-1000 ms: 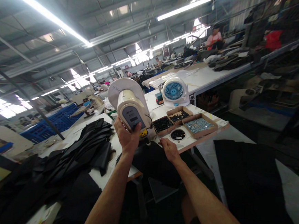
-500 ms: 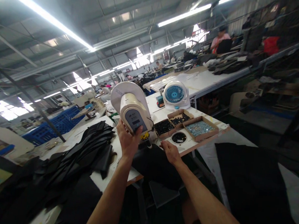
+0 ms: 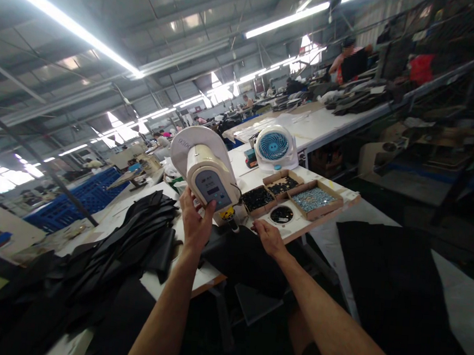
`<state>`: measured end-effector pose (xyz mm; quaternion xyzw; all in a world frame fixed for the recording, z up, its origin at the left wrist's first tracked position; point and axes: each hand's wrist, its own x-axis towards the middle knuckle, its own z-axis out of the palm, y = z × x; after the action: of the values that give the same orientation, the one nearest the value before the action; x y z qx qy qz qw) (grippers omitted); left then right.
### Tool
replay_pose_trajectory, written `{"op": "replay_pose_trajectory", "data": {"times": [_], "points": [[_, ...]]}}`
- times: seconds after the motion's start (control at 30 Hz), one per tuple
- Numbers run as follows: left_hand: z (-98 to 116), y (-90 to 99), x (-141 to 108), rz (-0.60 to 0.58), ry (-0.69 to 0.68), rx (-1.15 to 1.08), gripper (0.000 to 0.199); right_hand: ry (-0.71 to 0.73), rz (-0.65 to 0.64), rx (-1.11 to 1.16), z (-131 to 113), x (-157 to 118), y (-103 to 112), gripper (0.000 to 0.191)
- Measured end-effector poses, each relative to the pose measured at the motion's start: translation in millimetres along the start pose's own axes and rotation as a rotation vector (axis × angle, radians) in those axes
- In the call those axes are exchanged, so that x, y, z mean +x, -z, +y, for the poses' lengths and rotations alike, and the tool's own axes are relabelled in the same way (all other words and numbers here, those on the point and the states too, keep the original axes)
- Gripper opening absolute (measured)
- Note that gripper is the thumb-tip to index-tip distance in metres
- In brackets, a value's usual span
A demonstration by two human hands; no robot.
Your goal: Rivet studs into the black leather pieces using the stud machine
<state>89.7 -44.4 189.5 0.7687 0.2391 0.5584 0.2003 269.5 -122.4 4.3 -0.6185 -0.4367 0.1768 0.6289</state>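
A cream machine head (image 3: 209, 170) with a grey control panel stands at the table's front edge. My left hand (image 3: 195, 220) is closed around the lower left side of this head, thumb pressed on the panel and the other fingers partly hidden behind it. Beneath the head, a black fabric piece (image 3: 242, 262) lies under the yellow-and-black tool part (image 3: 228, 215) and hangs over the edge. My right hand (image 3: 268, 237) is at the fabric's upper right edge, fingers pinched together. What they pinch is too small or hidden to tell.
Cardboard trays of black parts (image 3: 257, 200) and silvery-blue parts (image 3: 314, 199) sit right of the machine, beside a round recess of dark parts (image 3: 282, 214). A fan (image 3: 273, 146) stands behind. Stacked black fabric (image 3: 142, 230) lies left, another black sheet (image 3: 392, 288) right. A person works far right.
The whole view has shifted slightly, with the scene appearing a little further left and up. Both hands keep nearly the same places at the machine and fabric. The distant person has leaned sideways.
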Motion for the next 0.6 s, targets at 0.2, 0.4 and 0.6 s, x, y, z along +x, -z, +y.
{"op": "replay_pose_trajectory", "data": {"times": [0.2, 0.4, 0.6], "points": [[2.5, -2.4, -1.2, 0.013, 0.005, -0.017, 0.079, 0.003, -0.003, 0.002, -1.0, -0.8, 0.8, 0.047], [-1.5, -1.4, -0.5, 0.019, 0.0, 0.002, 0.08, 0.007, -0.007, -0.006, -4.3, -1.1, 1.4, 0.048], [-1.3, -2.6, -1.0, 0.033, -0.004, -0.005, 0.08, 0.0, -0.007, 0.01, -3.7, -1.5, 0.3, 0.047]]}}
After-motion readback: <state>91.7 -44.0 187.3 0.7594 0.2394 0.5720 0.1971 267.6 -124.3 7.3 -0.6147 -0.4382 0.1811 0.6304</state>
